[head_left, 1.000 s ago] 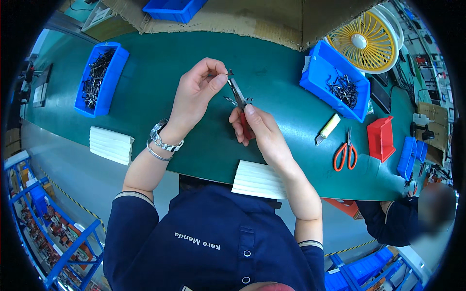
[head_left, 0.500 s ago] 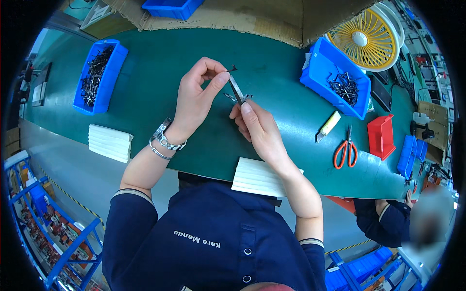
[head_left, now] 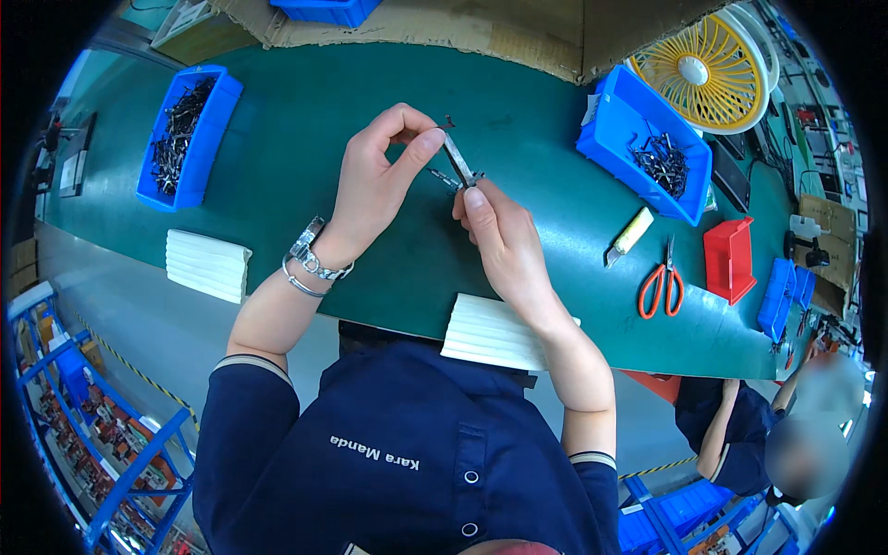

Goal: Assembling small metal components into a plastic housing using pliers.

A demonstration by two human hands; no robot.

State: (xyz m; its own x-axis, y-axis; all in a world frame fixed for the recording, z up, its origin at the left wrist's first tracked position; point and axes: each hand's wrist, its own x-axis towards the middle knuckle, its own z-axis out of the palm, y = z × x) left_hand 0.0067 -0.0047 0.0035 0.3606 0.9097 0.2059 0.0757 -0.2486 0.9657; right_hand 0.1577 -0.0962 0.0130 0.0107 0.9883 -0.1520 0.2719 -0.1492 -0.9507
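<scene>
My left hand (head_left: 384,171) pinches a small dark bent piece (head_left: 448,123) between thumb and forefinger, above the green table. Close beside it, my right hand (head_left: 504,231) grips the lower end of a slim silver metal bar (head_left: 458,159) with short arms sticking out to the side. The bar's upper end reaches up to the left fingertips. Its exact kind I cannot make out, since the right fingers cover part of it. Blue bins to the left (head_left: 188,139) and right (head_left: 647,148) contain many small dark metal parts.
A yellow-handled cutter (head_left: 632,233), red-handled pliers (head_left: 660,289) and a red bin (head_left: 729,261) lie to the right. White ribbed pads (head_left: 208,265) line the near edge. Cardboard (head_left: 425,46) and a yellow fan (head_left: 698,72) stand beyond. A co-worker (head_left: 731,425) sits at right.
My right hand has shifted slightly right with the silver bar, while the left hand still pinches the dark piece. The co-worker at right has moved their arms.
</scene>
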